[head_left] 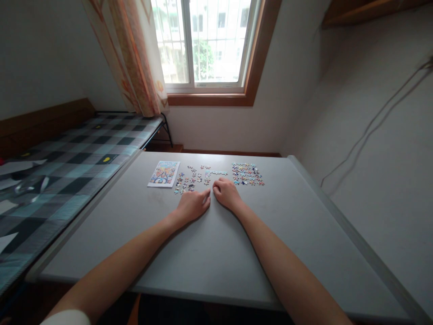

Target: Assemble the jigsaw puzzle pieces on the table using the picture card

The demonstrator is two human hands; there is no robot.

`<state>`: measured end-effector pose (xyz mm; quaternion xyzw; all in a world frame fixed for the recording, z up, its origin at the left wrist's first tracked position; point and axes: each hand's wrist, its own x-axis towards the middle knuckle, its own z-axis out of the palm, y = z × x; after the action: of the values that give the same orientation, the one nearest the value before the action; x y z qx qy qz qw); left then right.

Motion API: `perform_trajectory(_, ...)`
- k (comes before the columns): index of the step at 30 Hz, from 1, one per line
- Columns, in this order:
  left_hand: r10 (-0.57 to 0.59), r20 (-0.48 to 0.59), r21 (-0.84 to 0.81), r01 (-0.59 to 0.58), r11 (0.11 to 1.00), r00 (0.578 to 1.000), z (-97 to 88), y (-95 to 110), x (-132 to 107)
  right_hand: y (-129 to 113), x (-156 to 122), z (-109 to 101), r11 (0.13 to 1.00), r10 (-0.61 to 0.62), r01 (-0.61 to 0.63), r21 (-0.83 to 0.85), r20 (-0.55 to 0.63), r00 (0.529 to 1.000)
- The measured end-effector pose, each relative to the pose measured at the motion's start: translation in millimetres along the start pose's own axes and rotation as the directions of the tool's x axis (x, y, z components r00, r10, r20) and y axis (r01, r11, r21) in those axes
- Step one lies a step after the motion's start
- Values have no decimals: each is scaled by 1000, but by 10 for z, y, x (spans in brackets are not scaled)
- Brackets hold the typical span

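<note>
My left hand (194, 203) rests on the table with its fingers curled in, just below a loose group of jigsaw pieces (181, 181). Beside it, my right hand (226, 192) is also curled, its knuckles close under the partly joined jigsaw border (218, 173). That border forms a corner, with a pale blue top row and a short left side. Whatever either hand may hold is hidden by the fingers. More jigsaw pieces (248, 174) lie in rows to the right of my right hand. A colourful picture sheet (163, 174) lies at the left.
The grey table (203, 253) has raised side edges. Left of it stands a bed (84, 153) with a checked cover, papers and a clear plastic item. A window (206, 45) with an orange-patterned curtain (131, 58) is behind. A cable (368, 126) hangs along the right wall.
</note>
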<state>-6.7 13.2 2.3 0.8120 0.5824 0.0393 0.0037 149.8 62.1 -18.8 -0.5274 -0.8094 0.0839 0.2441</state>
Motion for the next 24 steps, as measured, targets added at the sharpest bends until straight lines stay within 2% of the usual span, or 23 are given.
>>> perform_trajectory(24, 6, -9, 19, -6, 1000, 1000, 22, -9, 1, -10, 1, -16, 1000, 2, -2, 1, 5, 1000)
